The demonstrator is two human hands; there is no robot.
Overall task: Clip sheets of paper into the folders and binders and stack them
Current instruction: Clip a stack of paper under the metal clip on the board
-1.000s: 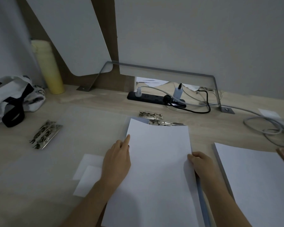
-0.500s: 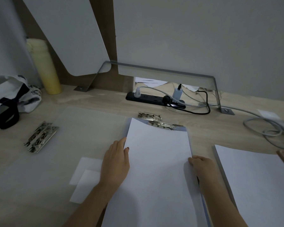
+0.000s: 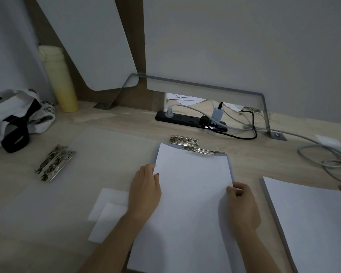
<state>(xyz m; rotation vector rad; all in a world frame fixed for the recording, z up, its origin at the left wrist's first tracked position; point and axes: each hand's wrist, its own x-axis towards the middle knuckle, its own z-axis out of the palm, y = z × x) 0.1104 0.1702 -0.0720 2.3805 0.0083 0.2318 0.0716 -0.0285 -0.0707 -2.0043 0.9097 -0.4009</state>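
The folder lies mid-table, its clip at 12 o'clock. One sheet lies on it, top edge at the clip, and whether it is tucked under cannot be told. The left hand rests relaxed fingers on the sheet's 9 o'clock edge; the right hand pinches its 3 o'clock edge. A paper stack sits apart at 3 o'clock. A loose clip lies just beyond the folder, more clips lie at 10 o'clock, and a power strip sits farther off at 12.
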